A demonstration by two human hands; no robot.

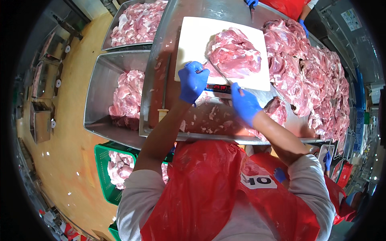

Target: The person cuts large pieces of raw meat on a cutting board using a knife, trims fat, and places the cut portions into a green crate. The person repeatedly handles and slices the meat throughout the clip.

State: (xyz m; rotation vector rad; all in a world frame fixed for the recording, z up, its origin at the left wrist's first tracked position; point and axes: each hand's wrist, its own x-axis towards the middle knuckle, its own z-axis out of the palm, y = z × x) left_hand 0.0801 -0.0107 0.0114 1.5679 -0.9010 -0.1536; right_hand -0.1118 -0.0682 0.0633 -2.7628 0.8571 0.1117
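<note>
A large piece of raw pink meat (pixel 234 52) lies on a white cutting board (pixel 193 36). At its near left edge, my left hand (pixel 193 82), in a blue glove, is closed on a flap of that meat, though the fingertips are partly hidden. My right hand (pixel 245 103), also gloved in blue, grips a knife (pixel 222 74) whose blade points up and left across the meat's near side. Between my hands, at the board's near edge, a small scale display (pixel 218 87) is lit red.
A large heap of meat (pixel 305 76) covers the table's right side. Left of the metal table (pixel 161 52) stand metal bins (pixel 96 96) with meat and a green crate (pixel 102 172). A sharpening steel (pixel 165 88) lies at left. Across the table, a co-worker's gloved hand (pixel 251 3) holds a knife.
</note>
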